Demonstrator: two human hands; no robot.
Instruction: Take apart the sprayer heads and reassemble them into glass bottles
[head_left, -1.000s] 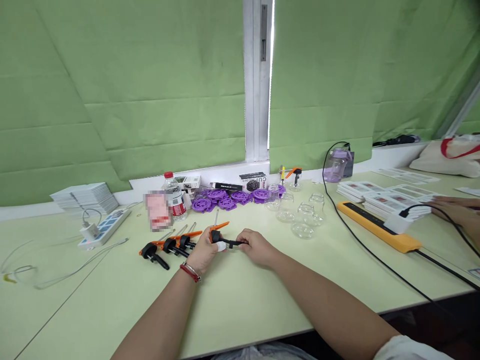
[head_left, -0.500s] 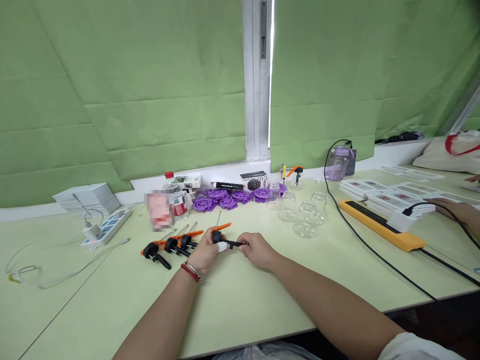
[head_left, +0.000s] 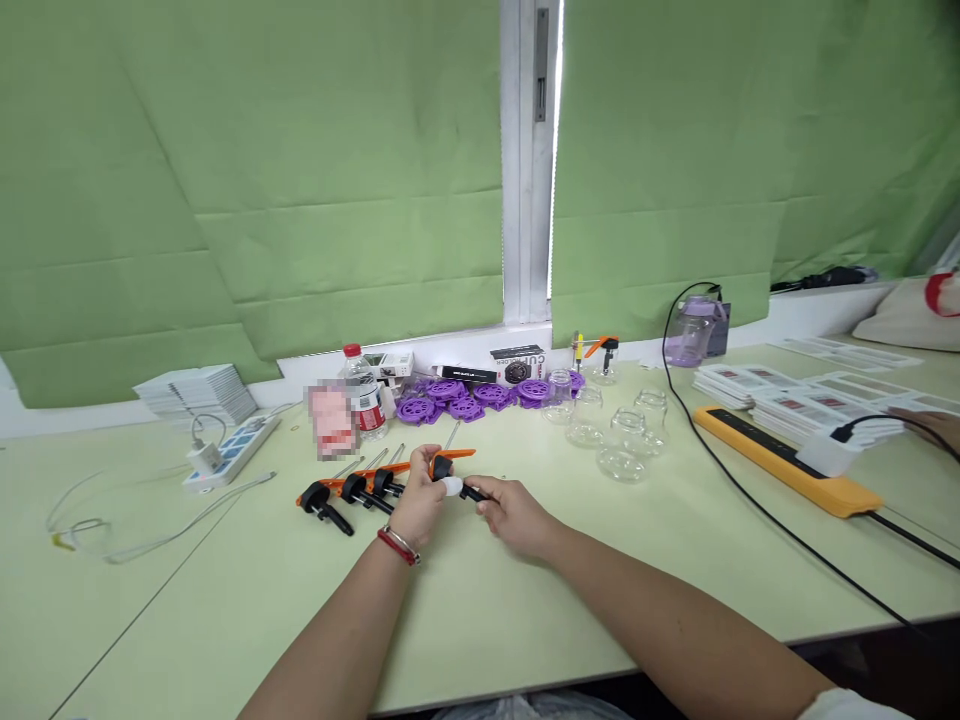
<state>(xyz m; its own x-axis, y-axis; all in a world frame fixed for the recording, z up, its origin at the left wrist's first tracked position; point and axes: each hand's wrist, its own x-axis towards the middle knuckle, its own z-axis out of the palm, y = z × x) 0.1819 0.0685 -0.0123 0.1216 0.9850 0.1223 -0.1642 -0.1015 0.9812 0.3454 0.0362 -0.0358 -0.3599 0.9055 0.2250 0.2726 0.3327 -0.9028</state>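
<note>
Near the middle of the table, my left hand (head_left: 421, 498) grips the black cap of a black-and-orange pump head (head_left: 444, 467). Its orange lever points right, and a thin metal rod stands up behind it. Something white covers my left thumb tip. My right hand (head_left: 517, 515) has its fingers closed on the pump head's black tube, whose far end they hide. Left of my hands lie similar pump heads (head_left: 316, 497) with orange levers, black tubes and metal rods. To the right stand several clear glass jars (head_left: 621, 460).
Purple plastic discs (head_left: 466, 407) are piled along the back beside a red-capped bottle (head_left: 367, 400). A yellow power strip (head_left: 780, 460) with a black cable is on the right. A white power strip (head_left: 238, 450) lies left. Another person's hand (head_left: 926, 425) rests by printed sheets (head_left: 795, 405).
The view has turned slightly left. Both hands keep hold of the pump head; its tube slopes down a little more, and my right fingers sit nearer the cap.
</note>
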